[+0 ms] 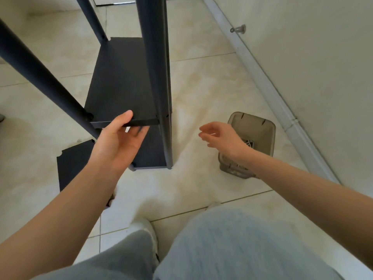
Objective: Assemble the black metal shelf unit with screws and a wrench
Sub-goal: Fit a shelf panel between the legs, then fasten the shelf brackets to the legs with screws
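The black metal shelf unit stands upright on the tiled floor, with round black posts rising past the camera. A black shelf panel sits fixed between the posts, and a lower panel lies beneath it. My left hand reaches under the front edge of the upper panel, thumb on top of the edge and fingers below it. My right hand hovers to the right of the unit with fingers loosely curled, holding nothing. No wrench or screw shows in either hand.
A loose black panel lies flat on the floor at the left. A translucent brown plastic box with small parts stands on the floor at the right, partly behind my right wrist. A wall with a baseboard and a metal doorstop runs along the right.
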A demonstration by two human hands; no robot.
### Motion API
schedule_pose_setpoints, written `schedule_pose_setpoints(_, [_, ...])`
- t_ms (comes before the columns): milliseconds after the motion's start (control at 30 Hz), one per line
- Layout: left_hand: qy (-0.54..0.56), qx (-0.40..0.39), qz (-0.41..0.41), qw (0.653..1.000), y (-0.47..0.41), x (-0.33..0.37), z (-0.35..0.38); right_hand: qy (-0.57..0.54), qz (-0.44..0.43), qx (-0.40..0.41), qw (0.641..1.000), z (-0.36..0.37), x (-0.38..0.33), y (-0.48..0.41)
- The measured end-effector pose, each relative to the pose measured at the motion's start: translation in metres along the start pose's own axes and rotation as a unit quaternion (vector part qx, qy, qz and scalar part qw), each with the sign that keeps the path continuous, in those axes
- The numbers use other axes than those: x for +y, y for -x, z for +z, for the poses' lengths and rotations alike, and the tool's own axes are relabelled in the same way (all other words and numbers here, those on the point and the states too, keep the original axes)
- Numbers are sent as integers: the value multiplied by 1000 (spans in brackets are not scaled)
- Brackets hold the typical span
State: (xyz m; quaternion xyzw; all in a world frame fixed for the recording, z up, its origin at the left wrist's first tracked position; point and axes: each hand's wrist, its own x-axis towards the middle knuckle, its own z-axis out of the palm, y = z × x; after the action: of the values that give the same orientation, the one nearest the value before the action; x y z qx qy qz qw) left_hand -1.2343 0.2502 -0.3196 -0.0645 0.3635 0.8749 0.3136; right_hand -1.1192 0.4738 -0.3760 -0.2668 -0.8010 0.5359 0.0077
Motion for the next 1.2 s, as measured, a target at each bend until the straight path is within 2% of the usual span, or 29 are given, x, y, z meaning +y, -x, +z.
schedule_pose_setpoints(267, [-2, 11, 9, 1000, 4, -4, 2, 66, 133, 177, 973, -13, 74, -25])
schedule_pose_setpoints(367, [1, -7, 3, 1000, 3, -4, -1, 26, 195, 207, 958, -9, 88, -29])
schedule_pose_setpoints(500, [-3, -21, 3, 1000, 2, -4, -2, 28, 248, 138, 958, 4, 96, -30])
schedule_pose_setpoints(767, [-1, -12, 4, 1000, 3, -6, -3, -11, 224, 25, 974, 36, 90, -18])
schedule_pose_setpoints(1000, [-5, -4, 4, 1000, 5, -6, 0, -38, 235, -96, 966, 56, 80, -8])
schedule_pose_setpoints(1100, [-4, 4, 8, 1000, 6, -6, -1, -83, 258, -87, 959, 54, 83, -12])
schedule_pose_setpoints(1200, [2, 6, 8, 1000, 6, -6, -1, -47, 261, -38, 963, 48, 93, -24])
